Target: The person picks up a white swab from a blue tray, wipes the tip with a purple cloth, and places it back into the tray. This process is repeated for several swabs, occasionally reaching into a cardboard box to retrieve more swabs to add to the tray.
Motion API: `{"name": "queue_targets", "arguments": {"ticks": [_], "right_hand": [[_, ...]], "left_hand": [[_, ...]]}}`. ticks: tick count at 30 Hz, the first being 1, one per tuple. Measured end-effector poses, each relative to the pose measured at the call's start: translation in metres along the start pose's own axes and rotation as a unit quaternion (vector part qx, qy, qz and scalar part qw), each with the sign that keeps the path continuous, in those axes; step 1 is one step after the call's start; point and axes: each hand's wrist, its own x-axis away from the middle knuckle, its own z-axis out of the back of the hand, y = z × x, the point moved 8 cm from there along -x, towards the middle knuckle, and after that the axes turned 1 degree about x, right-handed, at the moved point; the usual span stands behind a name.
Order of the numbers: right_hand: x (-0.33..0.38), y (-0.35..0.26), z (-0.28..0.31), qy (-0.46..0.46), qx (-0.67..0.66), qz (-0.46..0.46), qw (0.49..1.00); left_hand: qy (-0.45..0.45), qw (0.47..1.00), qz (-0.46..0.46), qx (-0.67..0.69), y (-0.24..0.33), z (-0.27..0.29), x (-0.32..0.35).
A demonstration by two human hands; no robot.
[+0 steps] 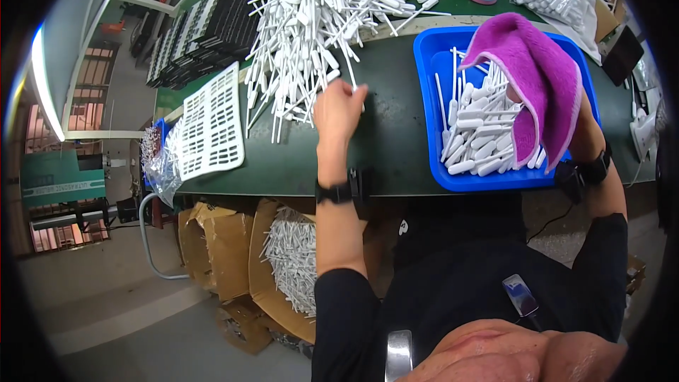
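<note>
Factory workshop, stocked in bulk

This looks like a production workshop. A long green workbench (393,138) carries a great heap of matching white plastic pieces (311,18), with black trays (216,21) stacked beside it. Cardboard cartons (230,244) stand below, one filled with similar pieces; a strip light (44,85) glows at the left.

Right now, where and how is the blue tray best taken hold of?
Likely the left rim of the blue tray, coming from its left: that raised edge is uncovered and stands outside the white droppers. The right side looks awkward, since the right hand reaches over it, with the purple cloth draped there.
</note>
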Motion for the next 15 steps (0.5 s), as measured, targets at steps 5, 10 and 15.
{"name": "queue_targets", "arguments": {"ticks": [5, 10, 15], "right_hand": [[-0.026, 0.022, -0.025, -0.121, -0.113, -0.041, 0.985], [-0.035, 0.038, -0.021, 0.03, -0.128, -0.102, 0.986], [-0.043, 0.052, -0.005, -0.011, -0.204, -0.113, 0.972]], "left_hand": [[-0.124, 0.867, -0.002, 0.483, 0.01, -0.024, 0.036], [-0.142, 0.737, -0.024, 0.66, 0.053, -0.024, 0.02], [-0.125, 0.723, -0.056, 0.677, 0.084, -0.031, -0.004]]}}
